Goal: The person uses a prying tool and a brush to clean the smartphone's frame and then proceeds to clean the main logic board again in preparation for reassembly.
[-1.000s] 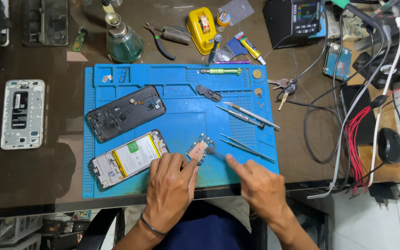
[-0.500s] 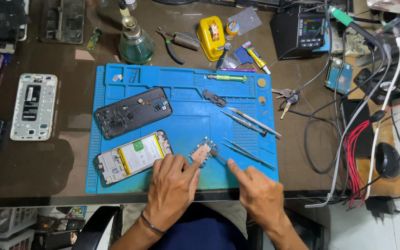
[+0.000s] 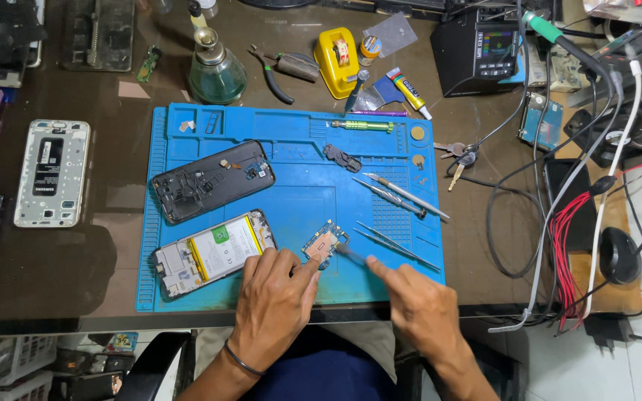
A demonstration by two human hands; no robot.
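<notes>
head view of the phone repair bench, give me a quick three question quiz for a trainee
1. True or false: the left hand presses a fingertip on the small bare circuit board lying on the blue silicone work mat.
2. Multiple choice: what lies directly left of that board? A) opened phone body with white battery B) yellow tape dispenser C) bunch of keys
3. Fill in: the right hand holds a thin tool whose tip meets the board's ____ edge.

Key: 1 true; 2 A; 3 right
</notes>
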